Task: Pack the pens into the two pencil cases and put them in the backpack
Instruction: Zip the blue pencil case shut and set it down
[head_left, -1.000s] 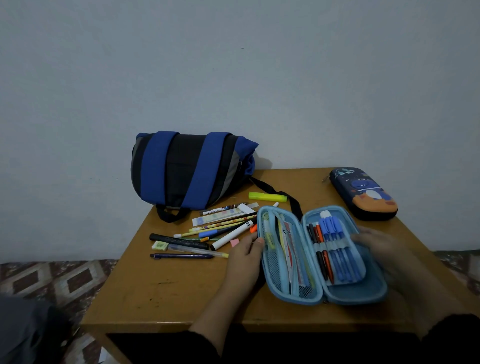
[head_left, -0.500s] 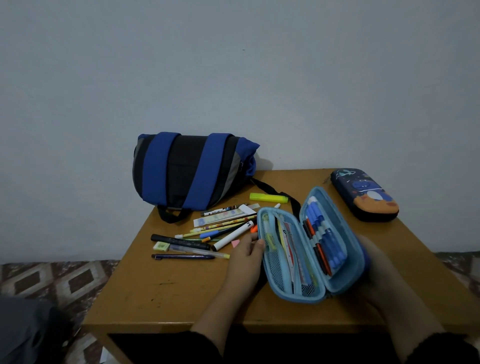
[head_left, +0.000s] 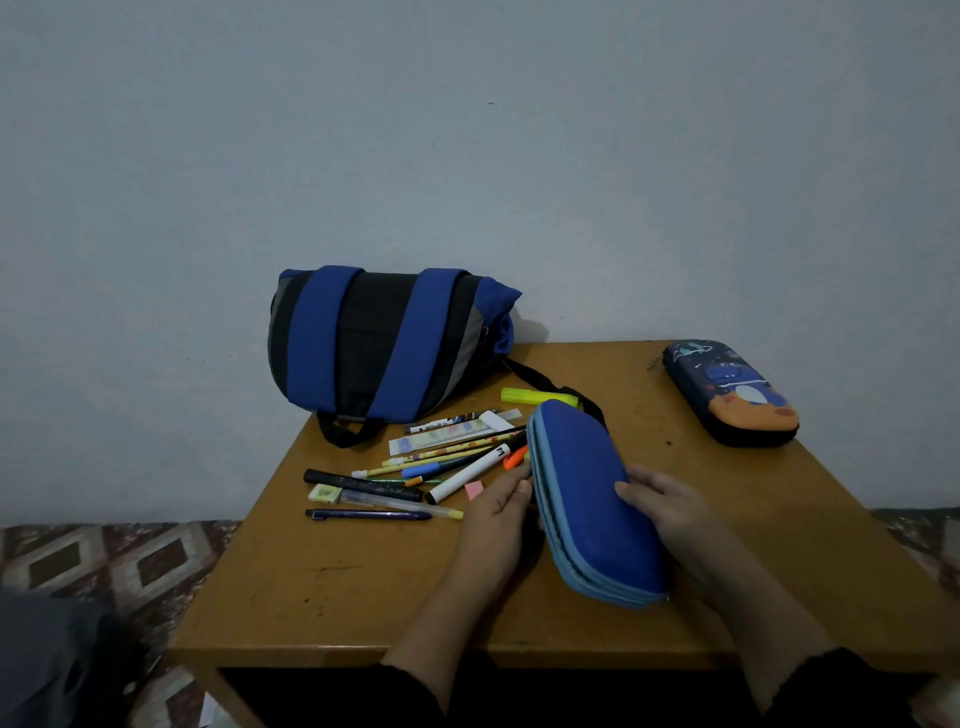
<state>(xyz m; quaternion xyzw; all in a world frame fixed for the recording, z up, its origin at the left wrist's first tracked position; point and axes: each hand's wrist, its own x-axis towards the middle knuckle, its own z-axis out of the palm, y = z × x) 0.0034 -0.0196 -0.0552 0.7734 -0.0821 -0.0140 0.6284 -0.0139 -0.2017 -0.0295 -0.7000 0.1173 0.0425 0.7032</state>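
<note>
One wooden table (head_left: 701, 519) bears one blue-and-black fabric backpack (head_left: 384, 343) at its far left. Two hard oblong pencil cases: the closed blue case (head_left: 592, 499) runs near-to-far, tilted left, with the left hand (head_left: 501, 512) touching its edge and the right hand (head_left: 660, 501) laid flat, fingers straight, on top; the patterned case (head_left: 727, 389) lies far right. Loose pens (head_left: 415, 467) lie left.

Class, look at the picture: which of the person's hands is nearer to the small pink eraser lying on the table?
Left. The left hand lies just right of the pink eraser, almost touching it. The right hand rests on the far side of the blue pencil case, well away.
</note>
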